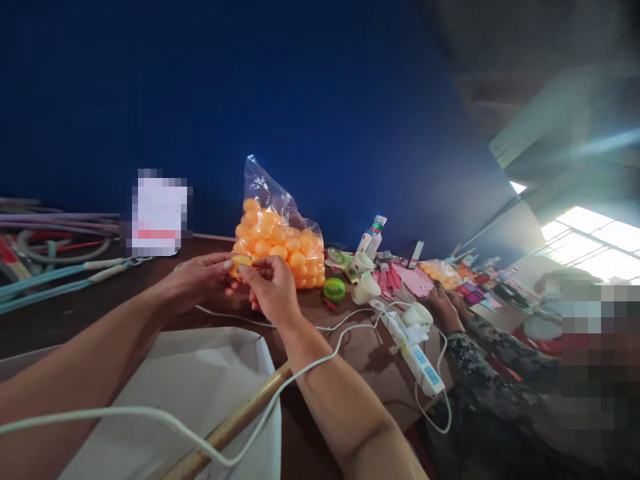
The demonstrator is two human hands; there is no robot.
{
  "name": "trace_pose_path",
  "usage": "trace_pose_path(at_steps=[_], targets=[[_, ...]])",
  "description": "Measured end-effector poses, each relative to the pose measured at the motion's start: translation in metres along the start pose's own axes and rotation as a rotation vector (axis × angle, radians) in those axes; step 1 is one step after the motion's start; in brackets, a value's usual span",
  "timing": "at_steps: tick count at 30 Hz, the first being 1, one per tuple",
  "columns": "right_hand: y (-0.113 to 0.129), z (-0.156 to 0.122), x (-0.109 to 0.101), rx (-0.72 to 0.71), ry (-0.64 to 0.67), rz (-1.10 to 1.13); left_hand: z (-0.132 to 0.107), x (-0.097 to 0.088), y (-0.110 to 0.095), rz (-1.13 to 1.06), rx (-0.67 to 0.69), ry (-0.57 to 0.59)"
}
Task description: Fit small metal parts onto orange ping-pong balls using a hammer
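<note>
Between my two hands is a small yellow-orange plastic ball or egg [241, 266], its full shape partly covered by my fingers. My left hand [203, 277] pinches it from the left side. From the right, my right hand [274, 287] grips it with thumb and fingers. Just behind my hands stands a clear plastic bag [280, 243] filled with many similar orange pieces. A green striped ball [334, 289], like a little watermelon, lies on the table right of the bag.
A white cable runs across my right forearm to a power strip [417, 357]. Paper cups [366, 289] and a bottle [373, 235] stand beyond. A white box [220, 360] and a wooden stick [240, 417] lie close below. At right, a co-worker's hands [447, 308] work over pink pieces.
</note>
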State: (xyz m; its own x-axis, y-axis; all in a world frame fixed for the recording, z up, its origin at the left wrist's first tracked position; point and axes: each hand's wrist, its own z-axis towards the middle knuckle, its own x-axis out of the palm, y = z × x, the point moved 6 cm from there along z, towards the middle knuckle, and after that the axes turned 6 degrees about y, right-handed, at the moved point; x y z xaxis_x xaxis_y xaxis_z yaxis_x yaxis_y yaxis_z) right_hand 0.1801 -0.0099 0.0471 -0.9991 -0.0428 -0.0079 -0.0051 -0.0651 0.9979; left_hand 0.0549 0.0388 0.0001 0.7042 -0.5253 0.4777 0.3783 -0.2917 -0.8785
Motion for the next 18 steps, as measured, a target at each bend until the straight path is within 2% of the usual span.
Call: trace_pose_path(at_steps=[4, 7, 9, 12, 16, 18], targets=[[0.039, -0.010, -0.018, -0.127, -0.029, -0.055, -0.001, -0.006, -0.003, 0.022, 0.017, -0.054], [0.068, -0.020, -0.035, -0.222, -0.028, -0.206, -0.002, -0.007, -0.004, 0.025, 0.014, -0.088], [0.079, -0.024, -0.044, -0.262, 0.007, -0.346, -0.002, -0.007, -0.005, 0.013, 0.023, -0.075], [0.079, -0.024, -0.053, -0.287, 0.047, -0.564, -0.001, -0.008, -0.005, 0.000, 0.046, -0.058], [0.069, -0.017, -0.058, -0.261, 0.006, -0.857, 0.000, -0.014, -0.004, 0.005, 0.053, -0.074], [0.064, -0.013, -0.058, -0.233, 0.001, -0.919, -0.001, -0.016, -0.003, -0.009, 0.031, -0.082]])
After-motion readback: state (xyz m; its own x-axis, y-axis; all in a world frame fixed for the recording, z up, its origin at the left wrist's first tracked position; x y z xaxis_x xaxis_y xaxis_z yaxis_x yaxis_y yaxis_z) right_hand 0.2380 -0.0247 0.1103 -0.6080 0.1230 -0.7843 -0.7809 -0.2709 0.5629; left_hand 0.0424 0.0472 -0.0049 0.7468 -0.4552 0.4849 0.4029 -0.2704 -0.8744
